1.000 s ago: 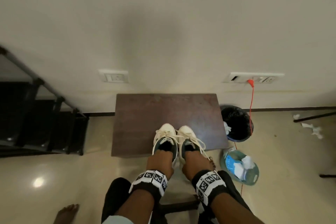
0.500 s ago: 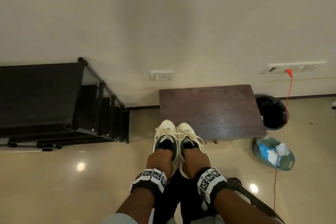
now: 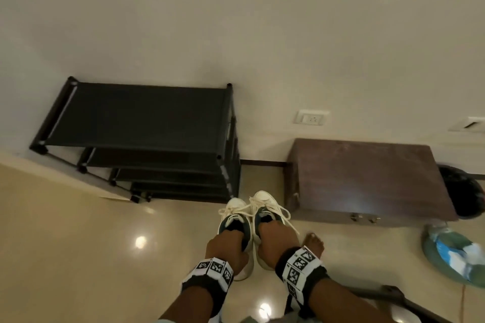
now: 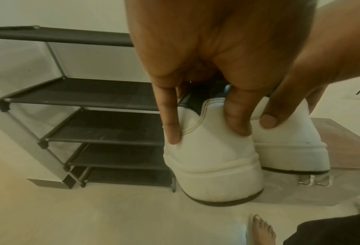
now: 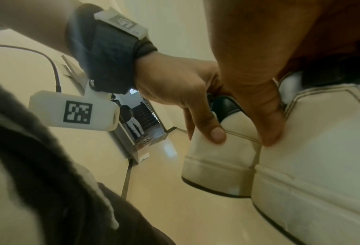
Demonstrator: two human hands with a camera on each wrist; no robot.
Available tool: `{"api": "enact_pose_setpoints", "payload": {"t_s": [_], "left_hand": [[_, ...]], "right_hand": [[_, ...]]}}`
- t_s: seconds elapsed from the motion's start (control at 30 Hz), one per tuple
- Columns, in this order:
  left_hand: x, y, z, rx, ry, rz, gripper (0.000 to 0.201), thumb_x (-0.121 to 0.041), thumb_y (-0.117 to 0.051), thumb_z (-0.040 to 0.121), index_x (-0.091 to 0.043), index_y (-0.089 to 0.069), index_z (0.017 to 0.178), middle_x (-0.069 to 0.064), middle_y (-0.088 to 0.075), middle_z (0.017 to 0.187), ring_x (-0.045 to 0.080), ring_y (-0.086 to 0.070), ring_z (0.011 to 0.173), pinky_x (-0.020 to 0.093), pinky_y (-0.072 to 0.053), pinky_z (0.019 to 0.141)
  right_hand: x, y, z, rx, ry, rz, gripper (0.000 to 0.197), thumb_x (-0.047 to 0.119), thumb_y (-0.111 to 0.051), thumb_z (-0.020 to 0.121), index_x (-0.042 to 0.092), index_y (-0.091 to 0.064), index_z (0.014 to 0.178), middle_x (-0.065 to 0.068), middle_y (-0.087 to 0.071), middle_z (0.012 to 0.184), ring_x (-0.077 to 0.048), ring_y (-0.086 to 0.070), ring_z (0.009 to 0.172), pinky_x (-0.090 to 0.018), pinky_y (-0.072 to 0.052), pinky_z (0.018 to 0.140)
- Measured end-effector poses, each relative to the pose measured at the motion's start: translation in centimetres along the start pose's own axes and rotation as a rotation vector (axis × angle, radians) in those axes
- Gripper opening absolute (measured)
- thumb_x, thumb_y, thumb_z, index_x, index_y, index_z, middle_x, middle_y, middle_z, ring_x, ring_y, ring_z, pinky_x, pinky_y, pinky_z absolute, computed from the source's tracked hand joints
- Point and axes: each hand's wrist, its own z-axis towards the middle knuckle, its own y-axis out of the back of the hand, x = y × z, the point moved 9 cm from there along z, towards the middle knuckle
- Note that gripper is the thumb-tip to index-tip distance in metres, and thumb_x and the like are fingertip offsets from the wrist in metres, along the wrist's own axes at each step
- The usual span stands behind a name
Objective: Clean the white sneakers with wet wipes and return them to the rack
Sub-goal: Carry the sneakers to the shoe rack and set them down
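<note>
Sneakers (image 3: 249, 220) in each hand's clamped grip above glossy floor (image 3: 78, 244); black rack (image 3: 136, 123) against wall

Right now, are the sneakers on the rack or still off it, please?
Off it: each hand holds one sneaker above the floor, short of the black rack, whose visible shelves are bare.

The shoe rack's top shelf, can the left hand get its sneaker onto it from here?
Probably yes: the left hand holds its sneaker in the air, nothing stands between it and the rack, and that shelf looks bare.
</note>
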Motion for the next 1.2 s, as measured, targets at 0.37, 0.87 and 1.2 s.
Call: {"api": "enact_pose_setpoints", "payload": {"t_s": [0.37, 0.87, 1.2], "left_hand": [[19.7, 7.4, -7.0, -0.185, 0.007, 0.023, 0.024, -0.035, -0.053, 0.085, -0.025, -0.063, 0.103, 0.0, -0.067, 0.103, 0.022, -0.063, 0.097, 0.029, -0.051, 0.081], [24.1, 13.8, 10.0, -0.279, -0.109, 0.203, 0.018, -0.02, -0.046, 0.092, -0.022, -0.062, 0.102, 0.004, -0.06, 0.103, 0.024, -0.062, 0.091, 0.034, -0.05, 0.075], [22.3, 14.2, 18.5, -0.29, -0.086, 0.227, 0.023, -0.026, -0.049, 0.095, -0.025, -0.058, 0.115, 0.003, -0.068, 0.099, 0.022, -0.067, 0.086, 0.028, -0.048, 0.068]], "right_hand": [[22.0, 1.1, 1.0, -0.111, 0.064, -0.014, 0.017, 0.02, -0.05, 0.084, 0.014, -0.058, 0.098, -0.009, -0.064, 0.099, -0.031, -0.06, 0.093, -0.033, -0.046, 0.072], [19.1, 2.2, 17.4, -0.366, -0.078, -0.013, 0.029, 0.013, -0.083, 0.043, 0.017, -0.058, 0.056, 0.001, -0.058, 0.051, -0.02, -0.059, 0.059, -0.023, -0.043, 0.041], [15.1, 1.6, 24.8, -0.352, -0.102, 0.066, 0.014, 0.01, -0.075, 0.07, 0.018, -0.067, 0.077, -0.003, -0.066, 0.067, -0.022, -0.064, 0.058, -0.029, -0.053, 0.055]]}}
